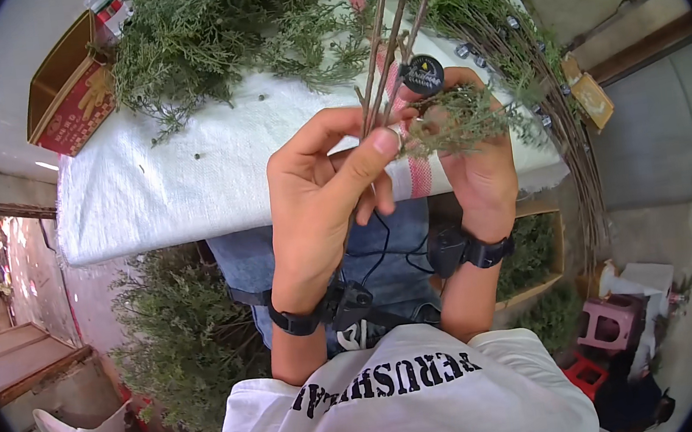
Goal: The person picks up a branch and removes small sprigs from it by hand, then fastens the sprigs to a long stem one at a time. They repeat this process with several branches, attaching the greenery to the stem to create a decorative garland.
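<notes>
Counter (164,190): beneath and beyond the hands. Left hand (312,177): closed on stems (376,50), located between both hands. Right hand (482,171): curled behind sprig (470,121); grip cannot be determined. Disc (425,75): near right fingertips.

Two hands (315,172) (482,175), two wristbands (294,318) (491,251), disc (424,76) — one

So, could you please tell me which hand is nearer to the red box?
Left: the left hand is below and right of the box in the picture; the right hand is farther off to the right.
</notes>
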The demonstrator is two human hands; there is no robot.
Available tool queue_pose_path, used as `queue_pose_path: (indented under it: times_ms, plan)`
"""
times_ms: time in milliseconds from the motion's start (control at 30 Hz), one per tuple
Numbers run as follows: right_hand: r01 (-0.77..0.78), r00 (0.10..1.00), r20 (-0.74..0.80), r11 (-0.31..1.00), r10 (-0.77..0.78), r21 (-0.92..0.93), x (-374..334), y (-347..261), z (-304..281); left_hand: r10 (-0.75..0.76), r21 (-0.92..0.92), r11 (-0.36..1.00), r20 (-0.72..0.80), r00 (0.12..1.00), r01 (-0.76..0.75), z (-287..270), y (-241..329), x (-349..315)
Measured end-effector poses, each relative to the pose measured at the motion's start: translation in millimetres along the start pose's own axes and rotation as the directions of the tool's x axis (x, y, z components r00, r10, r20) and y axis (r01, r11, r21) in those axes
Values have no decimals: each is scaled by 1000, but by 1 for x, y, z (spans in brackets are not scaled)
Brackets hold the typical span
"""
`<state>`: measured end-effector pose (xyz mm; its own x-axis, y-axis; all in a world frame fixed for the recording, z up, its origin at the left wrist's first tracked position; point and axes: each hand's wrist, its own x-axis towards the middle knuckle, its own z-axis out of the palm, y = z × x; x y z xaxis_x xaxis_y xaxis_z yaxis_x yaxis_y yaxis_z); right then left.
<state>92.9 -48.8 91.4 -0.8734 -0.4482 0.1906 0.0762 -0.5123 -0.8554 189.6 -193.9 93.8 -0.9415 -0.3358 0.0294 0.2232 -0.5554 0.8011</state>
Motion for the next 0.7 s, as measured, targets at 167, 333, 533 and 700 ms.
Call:
queue_pose_path:
  times_ms: [167,333,533,700]
  plan:
    - [-76,995,66,997,77,-25,-8,-12,18,-61,-176,981,95,994,77,-13,6,-8]
    - [7,996,93,982,11,-190,-6,-5,26,-17,-229,973,36,999,25,-13,-3,-12]
    - [60,983,182,976,-21,-210,-5,-7,32,26,-253,967,90,996,-2,-22,-6,-14]
    - [44,980,200,966,8,-255,-3,-7,32,44,-259,966,129,991,-9,-29,-5,-12]
